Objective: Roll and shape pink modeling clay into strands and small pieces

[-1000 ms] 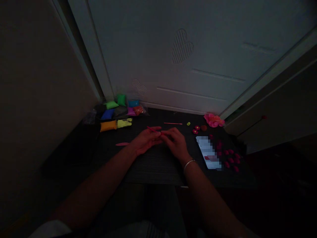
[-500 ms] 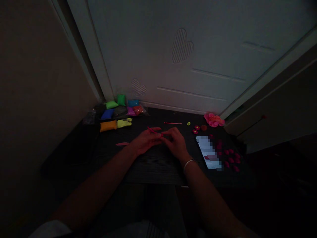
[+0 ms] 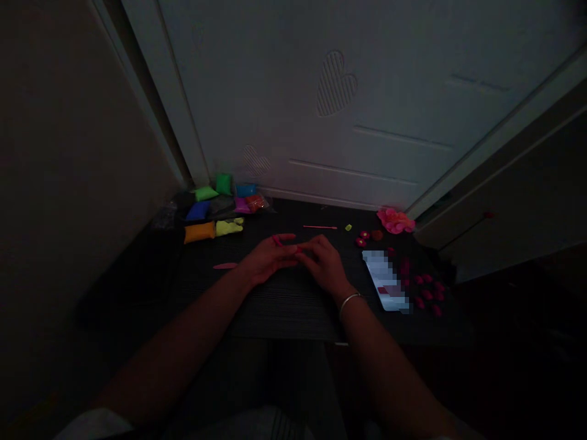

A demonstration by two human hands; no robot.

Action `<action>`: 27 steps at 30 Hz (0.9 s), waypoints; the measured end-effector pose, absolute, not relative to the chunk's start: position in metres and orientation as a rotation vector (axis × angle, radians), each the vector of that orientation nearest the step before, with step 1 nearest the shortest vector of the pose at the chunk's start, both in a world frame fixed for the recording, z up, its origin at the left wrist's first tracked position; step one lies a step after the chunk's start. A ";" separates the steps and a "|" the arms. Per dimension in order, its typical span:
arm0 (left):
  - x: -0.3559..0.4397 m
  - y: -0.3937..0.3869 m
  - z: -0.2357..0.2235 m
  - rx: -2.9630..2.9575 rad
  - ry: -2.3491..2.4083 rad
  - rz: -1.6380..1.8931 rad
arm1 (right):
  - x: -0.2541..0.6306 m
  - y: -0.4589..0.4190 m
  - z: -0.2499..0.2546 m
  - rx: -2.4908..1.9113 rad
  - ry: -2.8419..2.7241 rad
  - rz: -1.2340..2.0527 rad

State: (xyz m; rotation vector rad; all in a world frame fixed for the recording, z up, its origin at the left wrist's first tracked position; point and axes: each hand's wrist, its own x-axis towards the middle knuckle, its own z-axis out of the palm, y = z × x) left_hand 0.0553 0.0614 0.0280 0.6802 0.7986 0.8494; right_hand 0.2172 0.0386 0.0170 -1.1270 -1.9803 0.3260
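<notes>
Over the middle of the dark table, my left hand [image 3: 270, 260] holds a strip of red-pink modelling clay [image 3: 277, 241], its end standing out above the fingers. My right hand [image 3: 323, 263], with a bracelet at the wrist, faces it; thumb and forefinger pinch the clay where the two hands' fingertips meet. Much of the clay is hidden by the fingers, and the dim light blurs its shape. A flat pink tool [image 3: 224, 266] lies left of my left hand, partly behind the forearm. Beyond my hands lies a thin pink stick tool [image 3: 320, 227].
Colourful clay packets, such as an orange one [image 3: 199, 232], are grouped at the back left. To the right are a lit phone [image 3: 385, 281], small dark-pink pieces [image 3: 427, 294], little red flowers [image 3: 361, 242] and a large pink flower [image 3: 396, 221]. A white panel [image 3: 275, 122] rises behind the table.
The red-pink strip's free end now shows shorter and sits lower against my left fingers. Both hands stay almost in the same place, fingertips together.
</notes>
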 end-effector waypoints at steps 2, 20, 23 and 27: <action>0.055 0.062 0.027 0.684 0.805 0.852 | 0.217 0.038 0.017 -1.118 -1.998 0.327; 0.052 0.063 0.027 0.720 0.799 0.793 | 0.219 0.040 0.013 -1.104 -2.047 0.338; 0.054 0.062 0.027 0.700 0.811 0.815 | 0.218 0.040 0.013 -1.139 -2.031 0.309; 0.054 0.062 0.028 0.691 0.827 0.793 | 0.218 0.041 0.013 -1.166 -1.980 0.298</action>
